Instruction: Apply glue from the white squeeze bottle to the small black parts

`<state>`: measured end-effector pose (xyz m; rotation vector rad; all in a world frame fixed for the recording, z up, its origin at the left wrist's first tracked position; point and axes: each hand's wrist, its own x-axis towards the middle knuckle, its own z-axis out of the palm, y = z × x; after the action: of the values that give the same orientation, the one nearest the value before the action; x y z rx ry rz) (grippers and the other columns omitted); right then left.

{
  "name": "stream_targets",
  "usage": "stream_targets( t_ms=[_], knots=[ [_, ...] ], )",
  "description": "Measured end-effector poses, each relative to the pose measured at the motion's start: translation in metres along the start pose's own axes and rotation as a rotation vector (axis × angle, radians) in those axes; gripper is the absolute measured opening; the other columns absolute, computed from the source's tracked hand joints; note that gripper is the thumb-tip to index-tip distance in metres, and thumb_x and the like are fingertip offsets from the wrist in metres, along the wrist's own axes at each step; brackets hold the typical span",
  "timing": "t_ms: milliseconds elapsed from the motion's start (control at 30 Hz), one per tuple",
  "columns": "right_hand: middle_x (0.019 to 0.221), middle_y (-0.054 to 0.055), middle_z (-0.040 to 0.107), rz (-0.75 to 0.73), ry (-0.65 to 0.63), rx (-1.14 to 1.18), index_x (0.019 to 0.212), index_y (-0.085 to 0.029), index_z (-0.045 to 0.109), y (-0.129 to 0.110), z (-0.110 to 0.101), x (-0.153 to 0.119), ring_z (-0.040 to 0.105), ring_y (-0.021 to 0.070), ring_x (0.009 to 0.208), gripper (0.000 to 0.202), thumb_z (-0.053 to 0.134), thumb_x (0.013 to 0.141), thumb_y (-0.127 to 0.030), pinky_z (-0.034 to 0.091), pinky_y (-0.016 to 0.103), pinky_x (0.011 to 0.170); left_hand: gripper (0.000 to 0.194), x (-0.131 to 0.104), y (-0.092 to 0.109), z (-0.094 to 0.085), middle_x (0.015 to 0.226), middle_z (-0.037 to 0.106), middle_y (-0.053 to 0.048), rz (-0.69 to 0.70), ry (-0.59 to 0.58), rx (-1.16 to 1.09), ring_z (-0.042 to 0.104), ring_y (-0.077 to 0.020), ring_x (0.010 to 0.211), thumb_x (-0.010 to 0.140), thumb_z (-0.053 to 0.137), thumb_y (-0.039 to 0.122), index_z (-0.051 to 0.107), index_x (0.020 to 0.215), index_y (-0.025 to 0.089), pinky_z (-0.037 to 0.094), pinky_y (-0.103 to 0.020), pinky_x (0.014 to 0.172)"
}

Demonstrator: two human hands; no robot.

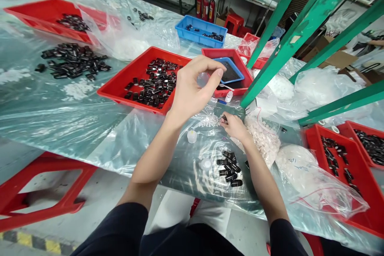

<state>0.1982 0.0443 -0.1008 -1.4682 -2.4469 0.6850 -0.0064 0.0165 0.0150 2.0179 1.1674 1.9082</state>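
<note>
My left hand (192, 84) is raised over the right side of a red tray (120, 94) that holds many small glossy black pieces (157, 84). Its thumb and index finger curve together in a pinch; anything between the tips is too small or hidden to make out. Lower and to the right, my right hand (234, 125) pinches a small black piece (223, 118) beside a scatter of tiny white parts (210, 120). Nearer me, a loose group of black pieces (230, 168) lies on the plastic-covered table (180, 172).
A small white cup (192, 136) stands between my forearms. To the right are a bag of whitish parts (264, 138), another clear bag (300, 168) and a red tray (357, 192). Green metal posts (285, 44) rise behind. More black pieces (75, 60) lie at left.
</note>
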Motion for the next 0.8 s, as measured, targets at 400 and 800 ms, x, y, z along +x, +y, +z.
stream_targets(
  t_ms=[400,800],
  knots=[
    [0.086,-0.003,0.059,-0.151,0.357,1.008,0.080,-0.025,0.035,-0.017,-0.063,-0.030,0.033,0.0090,0.056,0.049,0.083,0.080,-0.036,0.028,0.024,0.051,0.024,-0.012,0.001,0.018,0.116,0.076,-0.007,0.043,-0.597,0.021,0.072,-0.0211,0.103,0.101,0.059,0.027,0.074,0.119,0.023,0.056,-0.037,0.092],
    [0.086,-0.004,0.058,-0.167,0.317,1.200,0.079,-0.025,0.035,-0.032,-0.070,-0.041,0.031,0.0068,0.053,0.053,0.087,0.077,-0.037,0.021,0.023,0.045,0.020,-0.017,0.007,0.023,0.107,0.078,-0.006,0.159,-0.556,-0.073,0.073,-0.0189,0.097,0.101,0.063,0.028,0.079,0.111,0.023,0.059,-0.035,0.084]
  ],
)
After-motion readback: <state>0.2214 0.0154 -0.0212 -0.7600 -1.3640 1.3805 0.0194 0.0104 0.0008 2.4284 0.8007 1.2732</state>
